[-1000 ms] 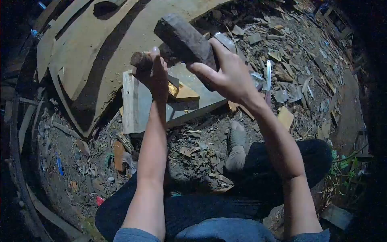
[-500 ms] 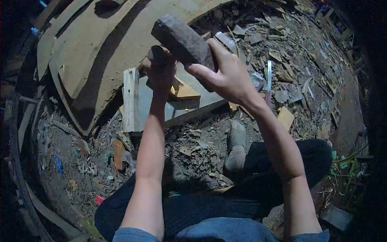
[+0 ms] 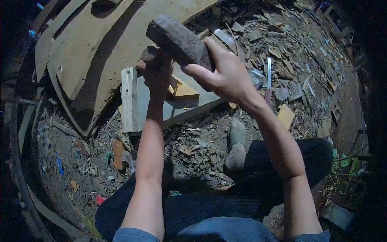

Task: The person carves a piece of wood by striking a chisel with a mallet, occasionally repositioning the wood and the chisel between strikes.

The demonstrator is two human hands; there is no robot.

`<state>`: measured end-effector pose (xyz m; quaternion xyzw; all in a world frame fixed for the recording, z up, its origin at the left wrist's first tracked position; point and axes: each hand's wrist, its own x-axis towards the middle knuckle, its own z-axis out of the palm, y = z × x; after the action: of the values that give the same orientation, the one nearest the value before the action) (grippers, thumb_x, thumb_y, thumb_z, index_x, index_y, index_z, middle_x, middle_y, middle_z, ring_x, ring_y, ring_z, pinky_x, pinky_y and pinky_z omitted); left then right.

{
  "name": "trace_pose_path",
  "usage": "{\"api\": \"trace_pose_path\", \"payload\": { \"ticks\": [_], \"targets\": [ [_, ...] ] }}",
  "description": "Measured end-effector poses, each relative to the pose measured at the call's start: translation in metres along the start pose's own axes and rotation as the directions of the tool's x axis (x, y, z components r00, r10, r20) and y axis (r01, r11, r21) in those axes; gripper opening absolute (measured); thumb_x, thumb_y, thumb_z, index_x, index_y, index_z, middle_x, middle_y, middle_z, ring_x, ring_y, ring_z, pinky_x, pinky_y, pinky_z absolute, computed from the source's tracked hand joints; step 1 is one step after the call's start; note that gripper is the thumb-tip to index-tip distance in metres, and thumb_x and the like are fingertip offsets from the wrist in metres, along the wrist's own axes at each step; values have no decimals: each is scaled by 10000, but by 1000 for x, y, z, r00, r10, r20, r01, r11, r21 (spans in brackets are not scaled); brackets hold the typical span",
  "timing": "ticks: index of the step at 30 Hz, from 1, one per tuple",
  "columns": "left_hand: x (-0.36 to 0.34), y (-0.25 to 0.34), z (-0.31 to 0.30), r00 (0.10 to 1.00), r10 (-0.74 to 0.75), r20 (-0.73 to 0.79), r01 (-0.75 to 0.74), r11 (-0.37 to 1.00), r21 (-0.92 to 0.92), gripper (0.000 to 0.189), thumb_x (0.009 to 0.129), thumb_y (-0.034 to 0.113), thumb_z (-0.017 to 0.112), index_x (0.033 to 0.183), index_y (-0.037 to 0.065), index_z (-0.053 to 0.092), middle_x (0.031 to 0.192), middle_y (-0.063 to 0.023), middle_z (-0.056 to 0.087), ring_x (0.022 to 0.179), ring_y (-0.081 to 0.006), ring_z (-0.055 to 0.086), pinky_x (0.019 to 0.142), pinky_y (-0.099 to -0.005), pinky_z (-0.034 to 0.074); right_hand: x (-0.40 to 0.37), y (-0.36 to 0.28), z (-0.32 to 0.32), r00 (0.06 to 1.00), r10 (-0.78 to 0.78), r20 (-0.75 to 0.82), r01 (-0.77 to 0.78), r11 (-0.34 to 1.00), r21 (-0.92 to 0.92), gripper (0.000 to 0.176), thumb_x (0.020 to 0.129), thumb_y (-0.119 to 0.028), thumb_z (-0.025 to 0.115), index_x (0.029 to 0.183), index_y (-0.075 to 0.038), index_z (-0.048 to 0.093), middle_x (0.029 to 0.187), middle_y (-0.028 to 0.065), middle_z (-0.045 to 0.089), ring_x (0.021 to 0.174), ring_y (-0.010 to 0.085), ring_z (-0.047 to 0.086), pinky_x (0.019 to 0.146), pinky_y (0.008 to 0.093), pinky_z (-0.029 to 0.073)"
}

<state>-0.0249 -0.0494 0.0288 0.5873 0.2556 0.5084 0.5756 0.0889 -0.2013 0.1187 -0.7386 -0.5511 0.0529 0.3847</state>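
Observation:
My right hand (image 3: 223, 68) is closed around the near end of a thick, dark brown rectangular block (image 3: 175, 38), which may be wood or stone. Its far end tilts up and to the left. My left hand (image 3: 156, 74) is a fist just left of and below the block, wrapped round a dark, handle-like piece with a round end (image 3: 151, 53). The rest of that piece is hidden by the fist. Beneath the hands, a yellowish wood piece (image 3: 186, 91) lies on a grey slab (image 3: 177, 114). A pale, weathered wood piece (image 3: 129, 101) stands against the slab's left side.
Large brown boards (image 3: 76, 52) lie at the upper left. On the right, a long tool with a pale, narrow blade (image 3: 269, 70) stands among wood scraps and debris. Another yellowish wood chip (image 3: 286, 115) lies nearer. My foot (image 3: 237, 141) is on the littered ground.
Both hands, with the block and the round-ended piece, have shifted slightly left in view. Their grips look the same.

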Motion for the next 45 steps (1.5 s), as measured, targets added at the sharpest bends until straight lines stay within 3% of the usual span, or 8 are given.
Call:
{"api": "trace_pose_path", "payload": {
  "ticks": [12, 14, 17, 33, 35, 38, 42, 45],
  "targets": [
    [7, -3, 1, 984, 177, 28, -175, 983, -55, 177, 787, 115, 772, 857, 31, 633, 774, -27, 663, 649, -117, 623, 571, -278, 476, 1, -3, -4, 1000, 9, 25, -9, 1000, 14, 600, 798, -553, 636, 1080, -42, 501, 808, 248, 660, 800, 444, 656, 698, 523, 498],
    [20, -29, -3, 892, 448, -56, -435, 887, 156, 145, 803, 96, 752, 847, 27, 633, 728, -21, 643, 591, -95, 594, 543, -271, 462, 0, -3, -1, 1000, 3, 10, -3, 1000, -4, 601, 798, -554, 637, 1085, -43, 504, 810, 246, 662, 802, 443, 657, 700, 523, 500],
    [2, 6, 4, 998, 65, 14, -63, 994, -89, 134, 807, 84, 743, 861, 31, 632, 728, -23, 642, 579, -96, 587, 530, -277, 458, 0, -1, -1, 1000, 7, 6, -7, 1000, -22, 602, 799, -556, 637, 1092, -46, 508, 811, 242, 666, 799, 442, 659, 699, 523, 502],
    [8, 11, 4, 947, 320, -21, -320, 947, 19, 133, 816, 83, 724, 773, 52, 602, 734, 2, 615, 603, -101, 570, 529, -268, 449, 5, -13, -13, 992, -81, -101, 90, 992, 90, 603, 795, -536, 651, 1067, -16, 507, 752, 252, 644, 751, 446, 651, 666, 513, 500],
    [23, -12, 1, 672, 735, 87, -704, 598, 384, 107, 820, 74, 682, 756, 46, 601, 683, -10, 599, 581, -118, 572, 526, -278, 448, 3, -18, -15, 992, -74, -101, 80, 995, 51, 551, 809, -462, 665, 1086, -9, 517, 814, 208, 618, 784, 352, 629, 701, 448, 488],
    [44, -94, 11, 632, 757, -164, -488, 554, 675, 94, 822, 77, 644, 752, 35, 598, 624, -12, 573, 553, -131, 570, 520, -289, 446, -2, -31, -27, 998, -39, -39, 40, 999, 26, 493, 827, -365, 683, 1124, -6, 524, 893, 159, 601, 806, 249, 613, 718, 366, 483],
    [12, -7, 11, 974, 226, 26, -227, 973, 42, 103, 814, 122, 663, 833, 30, 619, 634, -29, 604, 554, -135, 596, 535, -273, 468, -2, -50, -46, 925, -339, -171, 376, 880, 291, 496, 863, -104, 644, 1292, 33, 437, 1075, 150, 632, 907, 216, 664, 805, 285, 540],
    [10, 0, 10, 997, 45, 56, -52, 991, 124, 109, 826, 114, 647, 865, 15, 622, 729, -55, 653, 649, -155, 637, 602, -292, 502, -6, -66, -54, 853, -431, -293, 519, 752, 406, 500, 875, -51, 603, 1317, 68, 402, 1125, 159, 631, 979, 245, 660, 886, 318, 537]
  ]
}}
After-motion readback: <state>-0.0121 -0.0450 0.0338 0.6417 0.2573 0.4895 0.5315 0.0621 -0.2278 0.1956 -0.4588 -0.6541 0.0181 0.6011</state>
